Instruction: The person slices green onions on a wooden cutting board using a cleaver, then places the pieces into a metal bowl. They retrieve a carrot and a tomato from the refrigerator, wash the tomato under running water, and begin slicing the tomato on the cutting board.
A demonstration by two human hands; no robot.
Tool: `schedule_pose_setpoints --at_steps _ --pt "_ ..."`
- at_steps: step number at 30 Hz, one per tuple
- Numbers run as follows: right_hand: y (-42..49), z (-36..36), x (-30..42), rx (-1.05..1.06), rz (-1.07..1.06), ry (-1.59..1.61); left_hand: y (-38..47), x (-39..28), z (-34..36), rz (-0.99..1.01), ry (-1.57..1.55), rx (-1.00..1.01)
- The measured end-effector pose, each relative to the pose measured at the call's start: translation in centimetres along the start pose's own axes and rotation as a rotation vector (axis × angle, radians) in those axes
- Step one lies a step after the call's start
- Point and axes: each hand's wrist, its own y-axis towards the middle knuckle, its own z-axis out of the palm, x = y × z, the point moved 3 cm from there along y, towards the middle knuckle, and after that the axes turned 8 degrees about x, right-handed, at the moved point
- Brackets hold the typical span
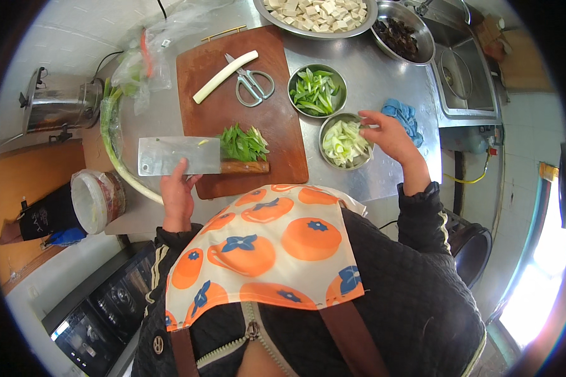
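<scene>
My left hand [177, 195] grips the blade of a Chinese cleaver [181, 155], which lies flat with its wooden handle to the right, over the lower left of a wooden cutting board [283, 122]. Sliced green leaves [245, 143] lie behind the handle. My right hand [389, 136] has its fingertips at the rim of a steel bowl of sliced white scallion [343, 143]; whether they grip anything is unclear. Behind it stands a bowl of sliced green scallion [317, 90]. Scissors [252, 84] and a white scallion stalk [225, 77] lie at the board's back.
At the back stand a large bowl of tofu cubes [318, 19] and a bowl of dark fungus [398, 35]. A blue cloth [403, 118] lies right, near the sink [467, 80]. Left are a long scallion [118, 160], plastic bags [146, 61] and a plastic tub [94, 202].
</scene>
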Motion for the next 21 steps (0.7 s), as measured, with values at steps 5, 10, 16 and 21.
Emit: schedule_pose_setpoints --at_steps 5,10,16,21 --pt "-0.3 -0.3 -0.7 -0.155 0.076 0.196 -0.1 -0.5 0.3 0.003 0.007 0.023" --pt "-0.8 0.2 -0.9 -0.210 0.093 0.093 -0.3 -0.7 0.1 0.002 -0.016 0.050" --pt "-1.7 4.4 -0.6 -0.113 -0.250 -0.315 -0.5 -0.7 0.0 0.004 -0.018 0.046" --pt "-2.0 3.5 -1.5 -0.219 -0.044 -0.087 -1.0 -0.7 -0.1 0.022 -0.016 0.033"
